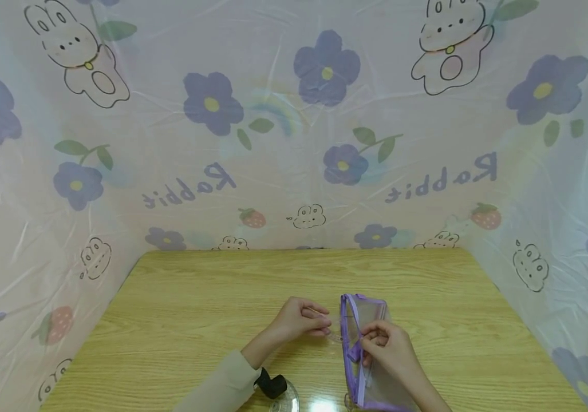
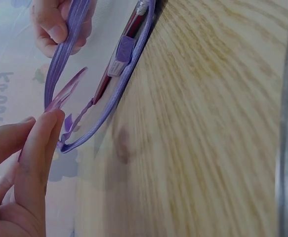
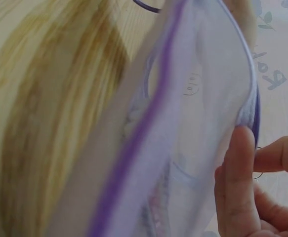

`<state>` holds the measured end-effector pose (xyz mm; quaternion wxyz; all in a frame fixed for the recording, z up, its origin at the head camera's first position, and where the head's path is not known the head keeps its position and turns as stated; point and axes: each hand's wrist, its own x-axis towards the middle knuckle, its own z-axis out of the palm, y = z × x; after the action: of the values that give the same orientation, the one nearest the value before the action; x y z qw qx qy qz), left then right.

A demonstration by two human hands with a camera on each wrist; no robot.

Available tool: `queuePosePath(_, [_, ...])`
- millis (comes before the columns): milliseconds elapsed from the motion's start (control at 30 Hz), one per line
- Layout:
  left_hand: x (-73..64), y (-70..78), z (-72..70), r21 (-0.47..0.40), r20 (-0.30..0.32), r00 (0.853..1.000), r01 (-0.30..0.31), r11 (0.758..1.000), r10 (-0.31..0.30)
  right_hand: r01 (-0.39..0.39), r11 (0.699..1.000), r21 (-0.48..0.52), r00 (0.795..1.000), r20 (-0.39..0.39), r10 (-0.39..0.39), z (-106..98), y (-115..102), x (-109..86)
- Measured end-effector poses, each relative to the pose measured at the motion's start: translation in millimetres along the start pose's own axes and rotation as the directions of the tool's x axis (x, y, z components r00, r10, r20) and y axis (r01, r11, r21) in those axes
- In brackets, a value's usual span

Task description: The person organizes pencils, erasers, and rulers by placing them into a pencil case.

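A see-through pencil case with purple zipper edging stands with its mouth unzipped on the table. My right hand pinches the near-side rim of that mouth, thumb and fingers on the purple edging. To the left of the case, my left hand pinches a thin, clear pinkish plastic piece between thumb and fingers. Its tip reaches the case's mouth; its exact kind cannot be told. Inside the case lie a dark red pen and a small purple-and-white block.
The wood-grain table is bounded by a patterned curtain at the back and both sides. Beside the left sleeve are a black object and a clear, round-edged object at the bottom edge of the head view.
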<state>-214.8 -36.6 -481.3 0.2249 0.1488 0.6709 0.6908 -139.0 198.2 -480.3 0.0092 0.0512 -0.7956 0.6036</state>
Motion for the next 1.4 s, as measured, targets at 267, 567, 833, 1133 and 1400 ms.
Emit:
queuePosePath(267, [6.9, -5.4, 6.4, -0.033, -0.026, 1.000, 0.000, 0.999, -0.001, 0.000, 1.000, 0.014, 1.000, 0.009, 0.000, 0, 0, 0.5])
queuePosePath(567, [13.1, -8.9, 14.2, -0.050, -0.056, 0.998, -0.011, 0.999, 0.009, 0.006, 1.000, 0.023, 1.000, 0.016, -0.006, 0, 2, -0.1])
queuePosePath(833, [15.2, -9.4, 18.0, -0.042, -0.076, 0.997, -0.013, 0.999, 0.010, 0.010, 1.000, 0.025, 1.000, 0.021, -0.011, 1, 2, 0.2])
queuePosePath(1133, [20.1, -11.7, 26.8, -0.043, -0.112, 0.994, -0.009, 0.999, 0.004, -0.008, 1.000, 0.020, 1.000, 0.027, 0.007, 1, 4, 1.2])
queuePosePath(1400, [23.7, -13.4, 35.7, -0.084, -0.143, 0.990, -0.019, 0.996, 0.007, -0.004, 1.000, 0.011, 0.999, 0.038, 0.003, 0, 4, 0.5])
